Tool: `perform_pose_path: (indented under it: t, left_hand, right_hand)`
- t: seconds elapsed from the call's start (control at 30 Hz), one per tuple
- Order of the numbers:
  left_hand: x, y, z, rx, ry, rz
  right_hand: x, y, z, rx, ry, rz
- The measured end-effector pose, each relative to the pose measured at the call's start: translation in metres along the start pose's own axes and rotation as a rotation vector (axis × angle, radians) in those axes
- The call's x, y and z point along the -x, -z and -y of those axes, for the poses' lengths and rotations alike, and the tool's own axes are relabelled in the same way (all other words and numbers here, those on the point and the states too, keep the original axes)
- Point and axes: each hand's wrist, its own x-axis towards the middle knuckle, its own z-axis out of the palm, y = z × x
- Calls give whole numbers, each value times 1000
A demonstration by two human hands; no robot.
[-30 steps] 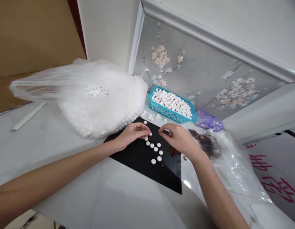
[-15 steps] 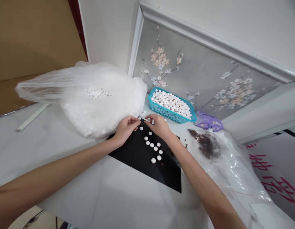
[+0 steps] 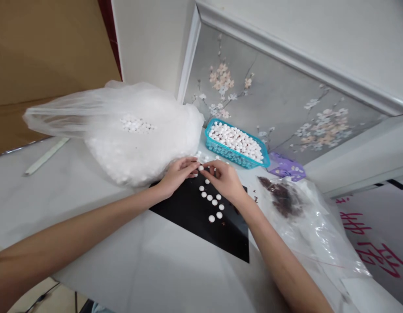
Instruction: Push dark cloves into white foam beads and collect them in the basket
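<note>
My left hand [image 3: 178,174] and my right hand [image 3: 225,180] meet fingertip to fingertip over the far corner of a black mat [image 3: 195,217]. Between the pinched fingers of both hands sits one small white bead [image 3: 200,168]. Several more white beads [image 3: 212,202] lie in a loose row on the mat just below my right hand. A large clear bag of white beads [image 3: 136,134] bulges right behind my left hand.
A teal basket [image 3: 236,161] heaped with white beads stands at the back by the flowered wall panel. A purple piece [image 3: 284,167] lies to its right. A clear plastic bag with dark red-brown bits [image 3: 286,198] spreads across the right. A white strip [image 3: 46,155] lies far left.
My right hand went from the right side of the mat up to its far corner, then drew in to meet my left hand, and both now pinch one bead.
</note>
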Motion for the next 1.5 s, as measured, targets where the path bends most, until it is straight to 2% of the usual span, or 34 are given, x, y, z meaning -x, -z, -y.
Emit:
perform_pose_path:
  t: [0.1,0.17,0.23,0.33,0.43,0.57,0.67,0.73,0.9,1.0,1.17,1.5]
  left_hand:
    - [8,-8,3,76,83,184]
    - [13,-12,5,139,154,246]
    - [15,-14,6,173,201,245]
    - [14,-13,4,199,238,206]
    - [10,-9,2,227,259,177]
    - [5,-7,5,287,249,187]
    - [3,-6,7,342,255,182]
    - [2,-7,8,357,258,187]
    - [7,-10,6,330,295,232]
    - [10,-12,6,296,332,256]
    - [13,-13,6,300,327,271]
    - [13,-12,13,339,340,242]
  right_hand:
    - [22,19,6,-43,43,-6]
    - [30,30,9,-41,50,34]
    - [32,41,8,26,-3,141]
    - [34,52,-2,210,-204,336]
    - [40,50,-20,270,-343,406]
    - [46,37,-34,210,-361,445]
    - [42,34,-27,160,-323,393]
    - [37,32,-16,133,-285,302]
    - [32,18,8,-107,-60,-209]
    - [34,8,13,-143,-1,-347]
    - [36,2,13,-157,33,-369]
    - [41,-4,2,-285,70,-269]
